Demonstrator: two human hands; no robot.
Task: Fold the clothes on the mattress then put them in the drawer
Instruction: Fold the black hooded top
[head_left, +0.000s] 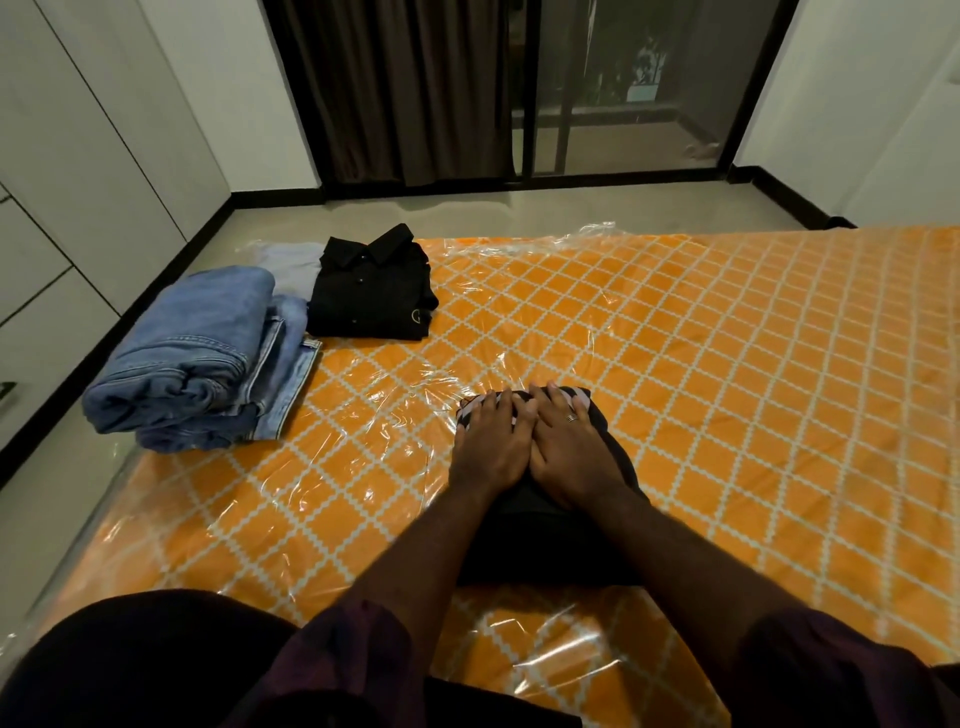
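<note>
Nearest, at the bottom edge: dark sleeves and a dark lap. Beyond them, bare forearms stretched forward. Flat on a dark garment, left hand and right hand, side by side and touching, fingers straight, nothing gripped (ring on the right). Under the fingertips, a pale striped band at the garment's far end. Beneath it all, an orange mattress with white lattice, wrapped in clear plastic. At its far left corner, folded jeans in a stack, and just beside them a folded black shirt, collar away from the camera, touching a pale blue cloth. Well apart from the garment, all three. Past the mattress, grey floor, brown curtain, glass door. On the left, white cabinet fronts.
</note>
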